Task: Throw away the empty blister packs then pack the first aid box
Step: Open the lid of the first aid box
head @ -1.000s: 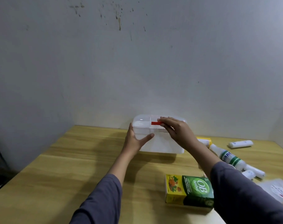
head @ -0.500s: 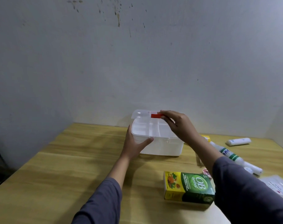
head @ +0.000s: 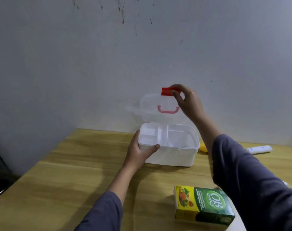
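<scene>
The first aid box (head: 168, 148) is sitting open at the far middle of the wooden counter (head: 75, 172). The left hand (head: 138, 152) is gripping its near-left corner, while the right hand (head: 187, 102) is pinching the red latch (head: 166, 91) of the upright clear lid (head: 152, 109). A green OB herbal carton (head: 203, 205) is lying near right.
</scene>
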A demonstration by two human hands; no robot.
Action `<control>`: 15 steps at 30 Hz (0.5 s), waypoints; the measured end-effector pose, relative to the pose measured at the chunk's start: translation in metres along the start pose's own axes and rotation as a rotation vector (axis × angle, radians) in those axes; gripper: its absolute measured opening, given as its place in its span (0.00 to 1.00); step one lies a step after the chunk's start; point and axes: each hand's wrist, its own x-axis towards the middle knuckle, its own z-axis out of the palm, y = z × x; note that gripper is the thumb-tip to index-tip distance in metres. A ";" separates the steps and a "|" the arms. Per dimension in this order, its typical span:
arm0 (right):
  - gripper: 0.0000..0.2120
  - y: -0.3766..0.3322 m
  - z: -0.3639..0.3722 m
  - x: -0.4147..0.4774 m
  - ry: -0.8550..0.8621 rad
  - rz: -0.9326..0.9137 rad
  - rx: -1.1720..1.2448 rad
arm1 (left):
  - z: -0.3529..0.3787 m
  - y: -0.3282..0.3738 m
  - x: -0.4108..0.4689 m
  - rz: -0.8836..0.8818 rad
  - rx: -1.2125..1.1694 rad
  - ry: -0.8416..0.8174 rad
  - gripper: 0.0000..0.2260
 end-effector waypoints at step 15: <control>0.13 0.063 0.006 -0.013 0.308 0.582 0.400 | -0.002 0.006 -0.022 -0.026 0.041 0.069 0.50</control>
